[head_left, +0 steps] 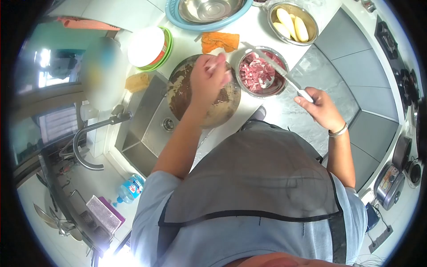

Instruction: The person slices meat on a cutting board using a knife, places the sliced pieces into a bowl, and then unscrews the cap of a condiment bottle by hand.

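My right hand (322, 107) is wrapped round the white handle of a knife (284, 72). Its blade points up and left across the rim of a metal bowl (241, 88) of cut raw meat (256, 71). Over a round, worn chopping board (182, 95) is my left hand (211, 76), its fingers curled together and somewhat blurred. Whether something small is between those fingers I cannot make out. Part of the board is hidden beneath this hand and forearm.
Behind the board lie an orange cloth (220, 42) and a blue basin (173, 18) holding a metal bowl. Peeled pale vegetables (293, 26) fill another bowl (272, 33). At left are stacked plates (147, 46), a sink (142, 111), a faucet (80, 138) and a blue bottle (131, 189).
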`<move>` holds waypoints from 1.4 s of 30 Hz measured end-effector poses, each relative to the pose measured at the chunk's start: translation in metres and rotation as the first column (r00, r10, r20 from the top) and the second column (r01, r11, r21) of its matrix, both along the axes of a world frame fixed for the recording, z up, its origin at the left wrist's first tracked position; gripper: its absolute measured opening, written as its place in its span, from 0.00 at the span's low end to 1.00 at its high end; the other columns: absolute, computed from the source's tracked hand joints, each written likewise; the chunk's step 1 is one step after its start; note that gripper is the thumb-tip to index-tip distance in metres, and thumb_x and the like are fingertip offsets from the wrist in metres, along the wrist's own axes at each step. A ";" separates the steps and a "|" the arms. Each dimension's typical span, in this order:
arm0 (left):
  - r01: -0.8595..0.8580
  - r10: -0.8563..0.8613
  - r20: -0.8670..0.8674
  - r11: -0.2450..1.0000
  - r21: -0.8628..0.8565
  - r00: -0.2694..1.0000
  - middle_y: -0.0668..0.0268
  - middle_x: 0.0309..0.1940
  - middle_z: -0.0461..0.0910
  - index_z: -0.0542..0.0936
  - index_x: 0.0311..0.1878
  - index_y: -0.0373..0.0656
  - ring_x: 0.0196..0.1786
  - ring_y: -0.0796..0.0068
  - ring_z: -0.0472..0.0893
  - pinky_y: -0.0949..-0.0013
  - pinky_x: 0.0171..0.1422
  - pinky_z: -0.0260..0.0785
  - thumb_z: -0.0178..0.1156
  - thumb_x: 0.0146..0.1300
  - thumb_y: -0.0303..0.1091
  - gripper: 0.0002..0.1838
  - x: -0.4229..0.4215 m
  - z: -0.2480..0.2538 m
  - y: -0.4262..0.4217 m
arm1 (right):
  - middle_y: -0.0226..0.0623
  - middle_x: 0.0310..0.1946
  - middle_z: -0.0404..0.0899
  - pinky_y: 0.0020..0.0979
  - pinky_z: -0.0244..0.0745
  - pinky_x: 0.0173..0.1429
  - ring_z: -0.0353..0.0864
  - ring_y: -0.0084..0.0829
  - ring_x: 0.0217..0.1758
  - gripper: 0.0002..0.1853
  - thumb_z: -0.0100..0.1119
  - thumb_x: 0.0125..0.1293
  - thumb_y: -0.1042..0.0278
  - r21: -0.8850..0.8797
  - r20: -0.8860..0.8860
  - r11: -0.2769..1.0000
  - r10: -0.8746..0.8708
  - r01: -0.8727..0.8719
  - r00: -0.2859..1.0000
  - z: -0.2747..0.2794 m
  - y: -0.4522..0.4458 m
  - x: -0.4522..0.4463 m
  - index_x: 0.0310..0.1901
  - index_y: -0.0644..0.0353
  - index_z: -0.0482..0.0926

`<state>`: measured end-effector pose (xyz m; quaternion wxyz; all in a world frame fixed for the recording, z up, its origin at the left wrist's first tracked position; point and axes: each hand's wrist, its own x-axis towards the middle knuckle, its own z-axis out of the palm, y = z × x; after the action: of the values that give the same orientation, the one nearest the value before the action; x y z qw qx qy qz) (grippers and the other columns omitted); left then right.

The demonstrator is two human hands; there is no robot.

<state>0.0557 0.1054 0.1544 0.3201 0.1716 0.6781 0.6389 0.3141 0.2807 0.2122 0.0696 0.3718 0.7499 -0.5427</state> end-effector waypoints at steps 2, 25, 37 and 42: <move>0.105 -0.092 -0.137 0.990 0.096 0.986 0.61 0.46 0.80 0.74 0.49 0.38 0.37 0.71 0.83 0.72 0.34 0.76 0.66 0.65 0.36 0.16 0.011 -0.019 0.031 | 0.21 0.19 0.68 0.25 0.62 0.26 0.64 0.16 0.23 0.21 0.66 0.68 0.48 -0.001 -0.026 1.000 -0.024 0.024 0.999 -0.002 0.006 0.004 0.34 0.62 0.80; 0.070 -0.163 -0.303 0.953 -0.294 0.939 0.58 0.43 0.80 0.73 0.52 0.36 0.47 0.65 0.81 0.63 0.53 0.75 0.70 0.59 0.33 0.22 -0.048 -0.113 -0.023 | 0.42 0.24 0.78 0.36 0.72 0.33 0.74 0.37 0.24 0.13 0.68 0.65 0.60 0.280 -0.249 0.956 -0.012 0.083 0.968 -0.144 -0.031 -0.027 0.34 0.62 0.78; -0.023 -0.151 0.424 0.926 0.378 0.893 0.58 0.60 0.76 0.72 0.63 0.45 0.63 0.64 0.76 0.58 0.71 0.67 0.51 0.70 0.18 0.20 -0.055 -0.047 -0.068 | 0.47 0.23 0.76 0.39 0.71 0.33 0.74 0.43 0.24 0.14 0.67 0.65 0.59 0.415 -0.214 0.910 0.081 0.016 0.973 -0.131 -0.013 -0.083 0.36 0.62 0.77; -0.001 -0.096 0.235 0.924 0.381 0.967 0.56 0.65 0.73 0.76 0.56 0.44 0.66 0.62 0.74 0.60 0.70 0.68 0.51 0.65 0.13 0.20 -0.065 -0.041 -0.080 | 0.43 0.22 0.74 0.36 0.69 0.32 0.71 0.36 0.23 0.14 0.67 0.66 0.60 0.377 -0.243 0.926 0.085 0.014 0.966 -0.127 -0.010 -0.086 0.35 0.63 0.77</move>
<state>-0.0090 0.0250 0.1131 0.3789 0.1650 0.4922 0.7661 0.2279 0.2704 0.0854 -0.0900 0.2915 0.8493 -0.4309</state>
